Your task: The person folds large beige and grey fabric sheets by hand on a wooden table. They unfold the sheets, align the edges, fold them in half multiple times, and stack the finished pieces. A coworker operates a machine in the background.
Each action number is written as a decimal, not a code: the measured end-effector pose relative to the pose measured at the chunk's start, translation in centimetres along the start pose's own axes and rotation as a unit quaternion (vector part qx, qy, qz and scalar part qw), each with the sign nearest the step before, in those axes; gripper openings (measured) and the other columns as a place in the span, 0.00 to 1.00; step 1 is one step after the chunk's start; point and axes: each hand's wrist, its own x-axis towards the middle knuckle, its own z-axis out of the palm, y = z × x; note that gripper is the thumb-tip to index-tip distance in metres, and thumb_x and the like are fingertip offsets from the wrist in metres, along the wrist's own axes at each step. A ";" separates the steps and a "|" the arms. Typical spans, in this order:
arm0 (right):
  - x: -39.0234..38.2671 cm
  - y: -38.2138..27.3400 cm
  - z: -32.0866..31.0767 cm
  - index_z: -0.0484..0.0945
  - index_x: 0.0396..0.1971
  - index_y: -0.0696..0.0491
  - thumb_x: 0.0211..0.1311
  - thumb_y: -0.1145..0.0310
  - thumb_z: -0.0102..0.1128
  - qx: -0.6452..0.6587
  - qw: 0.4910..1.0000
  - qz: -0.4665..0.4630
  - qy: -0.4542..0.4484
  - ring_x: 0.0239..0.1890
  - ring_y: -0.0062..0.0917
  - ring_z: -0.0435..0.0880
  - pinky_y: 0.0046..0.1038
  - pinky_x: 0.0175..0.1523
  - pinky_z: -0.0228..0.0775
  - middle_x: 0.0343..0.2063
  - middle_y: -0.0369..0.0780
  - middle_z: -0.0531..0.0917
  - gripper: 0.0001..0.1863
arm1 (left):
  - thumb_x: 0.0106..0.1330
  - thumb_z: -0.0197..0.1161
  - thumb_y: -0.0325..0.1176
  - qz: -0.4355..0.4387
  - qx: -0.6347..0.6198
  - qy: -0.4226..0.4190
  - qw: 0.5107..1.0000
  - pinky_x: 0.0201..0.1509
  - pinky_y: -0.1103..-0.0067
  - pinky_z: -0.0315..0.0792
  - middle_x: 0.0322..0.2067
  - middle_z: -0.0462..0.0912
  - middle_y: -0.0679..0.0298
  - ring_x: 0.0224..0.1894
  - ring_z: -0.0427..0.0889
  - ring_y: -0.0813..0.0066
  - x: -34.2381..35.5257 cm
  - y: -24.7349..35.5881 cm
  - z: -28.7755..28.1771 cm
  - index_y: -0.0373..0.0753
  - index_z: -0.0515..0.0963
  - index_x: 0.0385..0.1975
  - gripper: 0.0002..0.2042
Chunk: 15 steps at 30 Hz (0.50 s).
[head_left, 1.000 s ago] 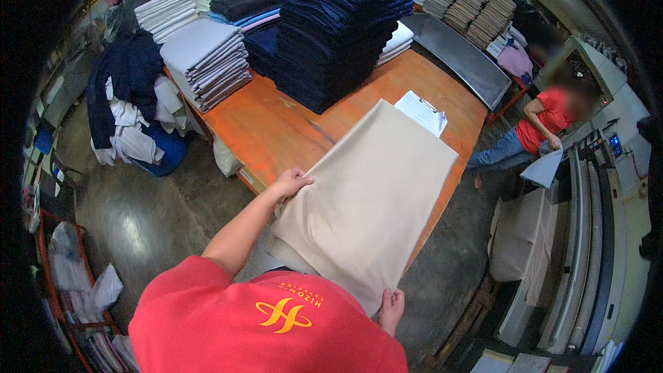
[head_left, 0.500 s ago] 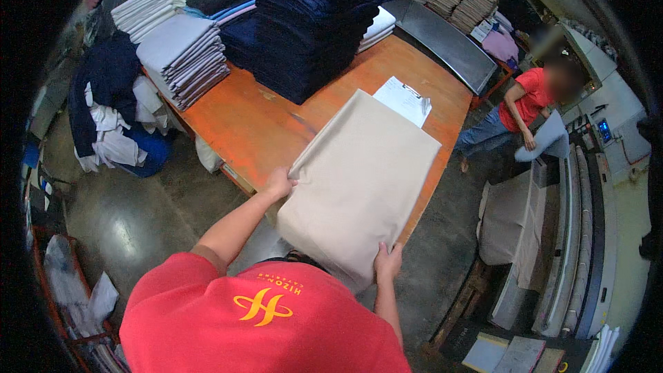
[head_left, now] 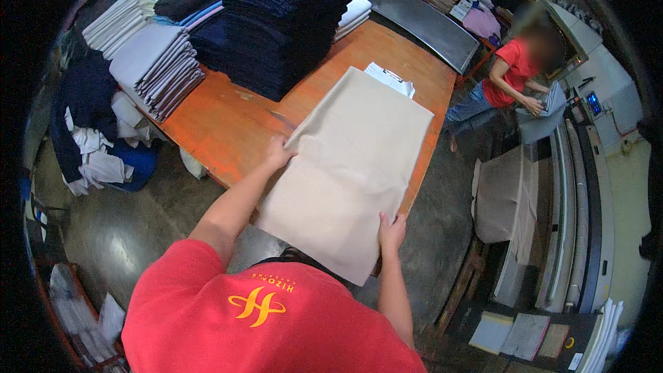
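The surface (head_left: 224, 121), an orange-topped table, runs away from the person. On its far part stands a tall stack of navy cloth (head_left: 283, 31). The beige cloth (head_left: 352, 159) lies spread on the right part of the surface, its near portion extending past the edge toward the person's body; slight creases cross its middle.

The left arm (head_left: 238, 200) reaches forward and slants to the right, nearly straight from the red sleeve. The right arm (head_left: 394, 290) rises steeply from the lower edge, leaning slightly left. A clipboard with papers (head_left: 390, 80) sits at the cloth's far edge.

The left grip (head_left: 280, 153) is closed on the cloth's left edge, thumb side toward the fabric. The right grip (head_left: 392, 232), nearer the body, pinches the right edge, its digits pointing away from the person. Fingertips beneath the fabric are hidden.
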 end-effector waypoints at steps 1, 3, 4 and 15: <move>-1.9 0.7 -0.6 0.71 0.37 0.58 0.53 0.60 0.65 0.022 0.999 0.016 -0.023 0.39 0.45 0.77 0.40 0.44 0.67 0.35 0.51 0.77 0.20 | 0.46 0.74 0.37 -0.061 -0.044 -0.060 0.995 0.38 0.70 0.71 0.26 0.77 0.56 0.31 0.76 0.62 -0.6 -0.8 -1.1 0.37 0.75 0.31 0.17; -6.3 1.9 -1.7 0.71 0.37 0.59 0.53 0.61 0.65 0.045 0.999 0.011 -0.028 0.37 0.43 0.75 0.39 0.43 0.66 0.32 0.49 0.75 0.19 | 0.47 0.74 0.37 -0.110 -0.070 -0.111 0.985 0.36 0.72 0.70 0.24 0.76 0.60 0.29 0.74 0.68 -2.3 -1.9 -2.8 0.37 0.74 0.29 0.16; -8.3 2.3 -2.1 0.71 0.36 0.60 0.54 0.61 0.64 0.042 0.999 -0.013 -0.004 0.35 0.42 0.74 0.38 0.43 0.66 0.30 0.48 0.74 0.19 | 0.49 0.72 0.37 -0.097 -0.053 -0.100 0.989 0.34 0.73 0.70 0.23 0.76 0.62 0.28 0.74 0.71 -3.1 -2.2 -3.5 0.37 0.74 0.28 0.15; -13.2 1.8 -6.8 0.76 0.31 0.54 0.62 0.63 0.60 0.465 0.828 0.232 -0.209 0.31 0.20 0.75 0.27 0.38 0.67 0.30 0.34 0.79 0.09 | 0.62 0.62 0.35 -0.210 -0.293 -0.199 0.911 0.30 0.79 0.71 0.24 0.78 0.69 0.24 0.75 0.78 -5.2 -0.9 -6.7 0.37 0.78 0.31 0.08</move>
